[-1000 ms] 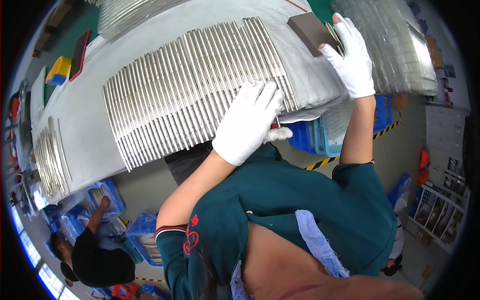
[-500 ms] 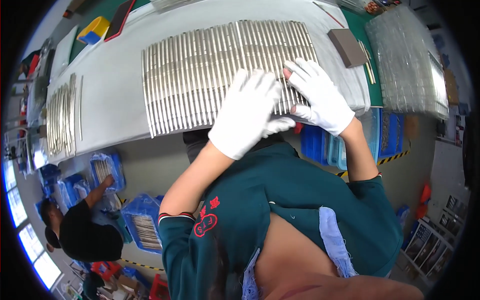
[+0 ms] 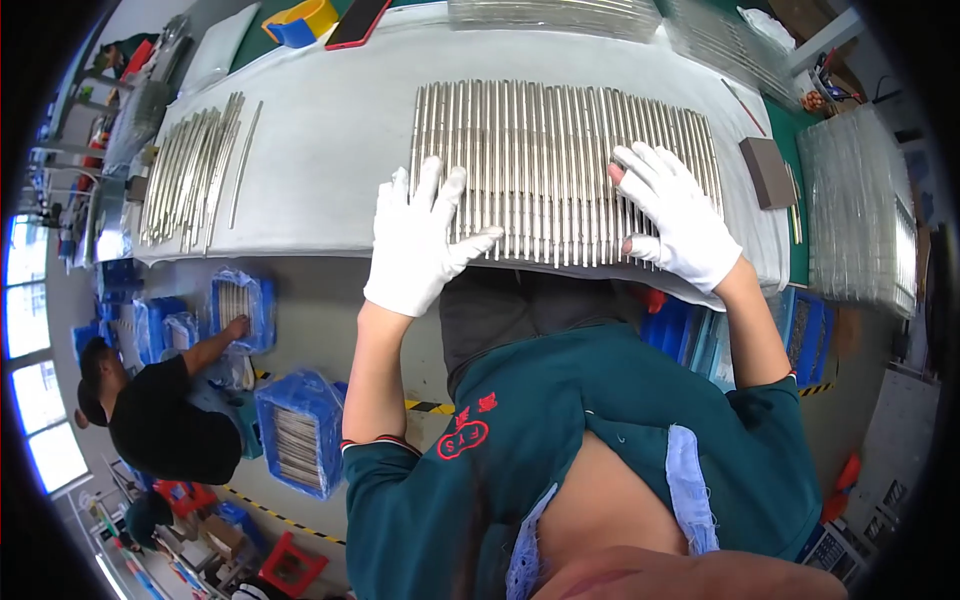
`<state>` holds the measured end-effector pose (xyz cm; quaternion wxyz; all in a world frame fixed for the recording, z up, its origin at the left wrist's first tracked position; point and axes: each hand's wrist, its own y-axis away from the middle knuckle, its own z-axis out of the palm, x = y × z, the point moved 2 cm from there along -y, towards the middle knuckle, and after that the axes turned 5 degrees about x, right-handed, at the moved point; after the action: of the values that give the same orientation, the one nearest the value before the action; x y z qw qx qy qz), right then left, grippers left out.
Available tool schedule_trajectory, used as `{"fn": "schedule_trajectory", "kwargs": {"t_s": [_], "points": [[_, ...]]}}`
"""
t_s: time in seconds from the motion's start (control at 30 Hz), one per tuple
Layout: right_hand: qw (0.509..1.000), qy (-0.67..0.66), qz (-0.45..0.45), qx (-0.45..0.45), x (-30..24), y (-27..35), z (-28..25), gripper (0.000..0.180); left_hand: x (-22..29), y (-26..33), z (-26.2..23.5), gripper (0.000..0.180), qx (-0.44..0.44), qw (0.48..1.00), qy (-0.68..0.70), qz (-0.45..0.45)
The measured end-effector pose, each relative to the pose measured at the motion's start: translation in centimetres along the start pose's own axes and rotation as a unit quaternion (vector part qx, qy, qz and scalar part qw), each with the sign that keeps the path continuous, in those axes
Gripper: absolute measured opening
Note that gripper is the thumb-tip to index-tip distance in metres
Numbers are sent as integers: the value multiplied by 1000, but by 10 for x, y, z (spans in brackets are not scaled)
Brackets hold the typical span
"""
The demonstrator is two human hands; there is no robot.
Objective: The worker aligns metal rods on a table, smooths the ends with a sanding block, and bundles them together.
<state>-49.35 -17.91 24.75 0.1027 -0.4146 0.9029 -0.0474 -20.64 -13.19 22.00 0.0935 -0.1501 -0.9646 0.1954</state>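
A wide row of slim silver metal rods point(image 3: 545, 150) lies side by side on a table covered with a white cloth point(image 3: 330, 130). White gloves cover both my hands. At the row's near left corner is my left hand point(image 3: 420, 245), its fingers spread and its thumb reaching over the rod ends. My right hand point(image 3: 680, 220) rests on the near right part of the row, fingers stretched out and bare fingertips showing at the thumb and forefinger. Neither hand grips a rod. A looser bunch of similar rods point(image 3: 190, 180) lies farther left, with a single rod point(image 3: 245, 165) beside it.
A grey-brown block point(image 3: 766, 173) sits right of the row. Beyond it are stacked clear plastic trays point(image 3: 855, 205). Yellow-and-blue tape point(image 3: 300, 22) and a red-edged dark phone point(image 3: 358, 22) lie at the back. Below left, a co-worker point(image 3: 175, 420) reaches into a blue crate point(image 3: 243, 310).
My left hand has moved left from the middle of the row to its left end, fingers now spread wider. My right hand stays at the row's right side. The whole view has shifted.
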Motion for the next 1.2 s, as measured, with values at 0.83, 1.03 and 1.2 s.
{"fn": "schedule_trajectory", "kwargs": {"t_s": [0.83, 1.03, 1.2], "points": [[992, -26, -109, -59, 9, -23, 16, 66, 23, -4, -4, 86, -66, 993, 83, 59], [983, -55, -162, -68, -7, -51, 17, 67, 15, -5, -9, 84, -62, 993, 95, 46], [973, -46, -222, -51, -11, -96, 32, 61, -10, 4, -17, 83, -59, 996, 59, 27]]}}
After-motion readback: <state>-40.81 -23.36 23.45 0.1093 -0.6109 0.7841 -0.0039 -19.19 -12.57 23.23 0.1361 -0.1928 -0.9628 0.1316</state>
